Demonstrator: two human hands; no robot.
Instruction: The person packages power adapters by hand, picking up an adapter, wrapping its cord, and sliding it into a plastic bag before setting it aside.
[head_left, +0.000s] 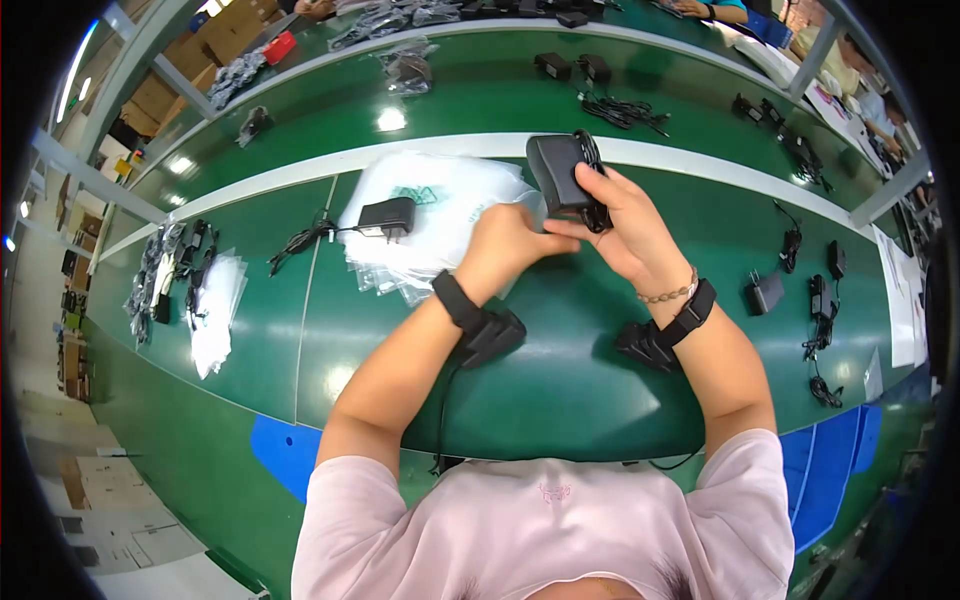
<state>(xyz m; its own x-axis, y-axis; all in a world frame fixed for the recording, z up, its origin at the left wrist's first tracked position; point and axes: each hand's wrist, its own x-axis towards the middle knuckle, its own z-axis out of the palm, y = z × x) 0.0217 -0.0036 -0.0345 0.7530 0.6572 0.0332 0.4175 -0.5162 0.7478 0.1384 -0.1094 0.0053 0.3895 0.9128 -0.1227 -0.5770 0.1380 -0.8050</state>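
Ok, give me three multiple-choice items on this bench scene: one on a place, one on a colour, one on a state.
1. Where does the loose black power adapter lie?
A. on the stack of clear plastic bags
B. on the floor
C. in a box

2. What colour is the conveyor belt surface?
A. red
B. green
C. white

3. What does the right hand do?
A. hangs empty
B. lies flat
C. grips a black adapter with bundled cord

A: it rests on the bags. B: the belt is green. C: fingers wrap it; the left hand touches beside.
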